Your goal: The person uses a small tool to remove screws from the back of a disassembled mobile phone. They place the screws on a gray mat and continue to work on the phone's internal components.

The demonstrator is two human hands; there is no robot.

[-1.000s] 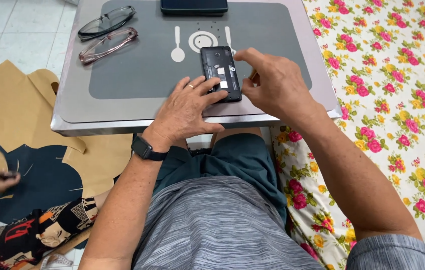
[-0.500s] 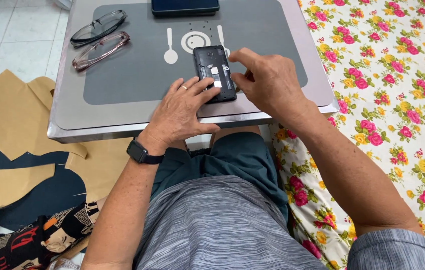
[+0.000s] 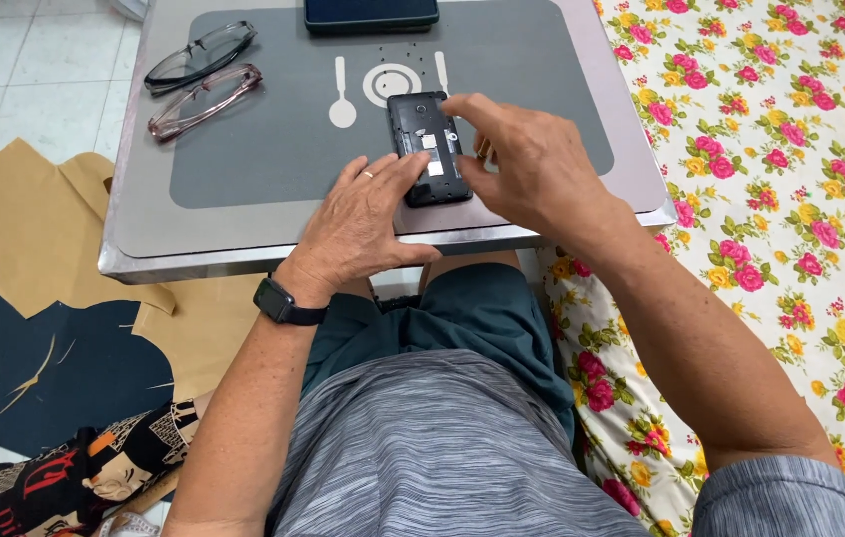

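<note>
A black phone with its back cover off lies on the grey mat of a small low table. My left hand, with a ring and a black wrist band, rests on the table's front edge, its fingertips touching the phone's lower left side. My right hand presses against the phone's right edge, thumb and forefinger on it. Both hands steady the phone flat on the table.
Two pairs of glasses lie at the table's back left. A dark flat device sits at the back edge. A flowered sheet covers the floor on the right; brown paper and dark fabric lie on the left.
The view shifted slightly. Another person's hand at the lower left has left the view. My hands stay on the phone, the right fingers shifted a little along its edge.
</note>
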